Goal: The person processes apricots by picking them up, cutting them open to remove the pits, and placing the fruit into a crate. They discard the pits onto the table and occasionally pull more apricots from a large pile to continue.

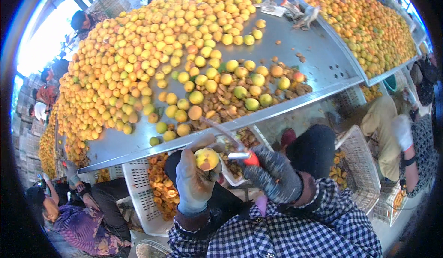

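Observation:
My left hand (196, 179), in a pale, stained glove, is closed around a yellow fruit that looks like a peach (207, 159), a brownish patch on its lower side. Just right of it, my right hand (276, 174), in a dark grey knit glove, grips a red-handled hand tool (251, 158) with a shiny metal collar. A thin curved strip runs up and left from near the tool; whether it is part of the tool I cannot tell. Both hands are held in front of the metal sorting table (295, 102), apart from each other.
Whole yellow fruit (138, 50) heaps over the table, with brown pits (230, 99) near its front edge. A white crate (134, 189) of cut orange fruit stands at my left; another white crate (364, 166) is at my right. Co-workers sit on both sides.

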Action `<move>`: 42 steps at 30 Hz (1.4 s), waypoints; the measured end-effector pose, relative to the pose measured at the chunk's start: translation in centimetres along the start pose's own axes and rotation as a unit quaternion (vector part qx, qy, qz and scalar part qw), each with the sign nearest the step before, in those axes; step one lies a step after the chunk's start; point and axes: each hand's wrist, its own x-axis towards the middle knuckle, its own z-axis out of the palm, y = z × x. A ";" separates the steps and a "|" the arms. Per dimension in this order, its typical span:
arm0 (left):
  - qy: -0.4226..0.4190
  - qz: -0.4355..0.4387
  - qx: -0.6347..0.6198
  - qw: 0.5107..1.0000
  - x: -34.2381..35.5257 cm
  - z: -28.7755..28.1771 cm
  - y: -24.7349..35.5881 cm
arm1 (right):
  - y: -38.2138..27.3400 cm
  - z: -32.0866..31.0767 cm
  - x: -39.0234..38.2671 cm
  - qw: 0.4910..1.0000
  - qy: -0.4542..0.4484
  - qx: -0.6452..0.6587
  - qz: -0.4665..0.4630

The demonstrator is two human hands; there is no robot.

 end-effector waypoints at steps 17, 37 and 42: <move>0.003 0.201 0.436 0.877 -4.9 3.1 -5.8 | 0.2 1.8 -9.1 0.968 0.023 -0.248 0.015; 0.030 0.453 0.548 0.702 -2.4 0.0 -4.7 | 1.3 3.0 -6.1 0.815 -0.100 0.508 0.261; 0.026 0.136 0.155 0.978 -2.6 3.0 -3.4 | -0.6 2.8 -6.3 0.998 -0.036 0.019 0.055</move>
